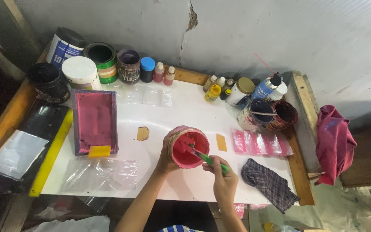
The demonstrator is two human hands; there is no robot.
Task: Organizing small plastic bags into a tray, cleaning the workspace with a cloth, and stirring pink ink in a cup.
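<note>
Here the left hand [166, 160] is wrapping closed around the side of a tub [188, 147] of pink paint, tilting it so its mouth is facing the camera, just above the near middle of the white table [185, 111]. The right hand [222, 176] is closing its fingers on a green stick [209, 160], whose far end is dipping into the paint inside the tub. One pink-stained screen frame [94, 122] is lying to the left, with one yellow squeegee [99, 151] resting at its near edge. Two small tan cards [142, 133] are lying flat on the table, one on each side of the tub. One checked cloth [269, 184] is sitting crumpled just right of the right hand, near one strip of pink plastic bags [260, 143]. Along the back wall, five large cans [104, 61] are standing at the left, and two open paint pots [266, 115] are standing at the right beside one spray can [270, 87]. One red rag [333, 141] is hanging off the table's right edge.
</note>
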